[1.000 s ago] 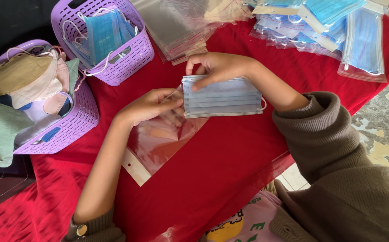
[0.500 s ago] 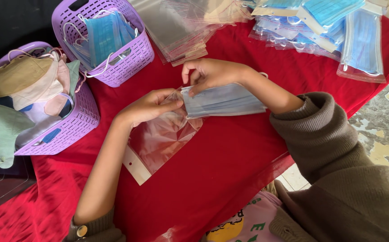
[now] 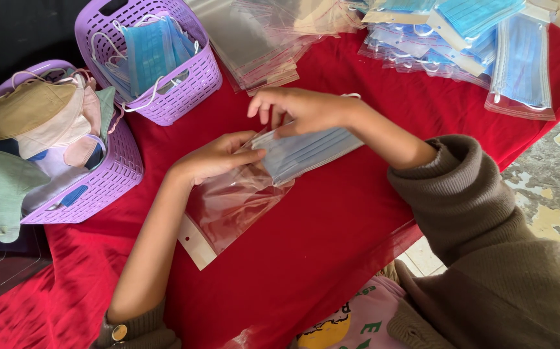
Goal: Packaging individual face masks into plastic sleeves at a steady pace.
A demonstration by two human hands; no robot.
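Red cloth covers the table under both forearms. Above it the right hand arches down, fingers pinched on a pale blue face mask, one end entering a clear plastic bag. The left hand grips the bag's mouth, thumb touching the mask.

Pale blue pleated paper face mask; clear glossy plastic bag with white header strip; plain red tablecloth; lilac perforated plastic baskets.
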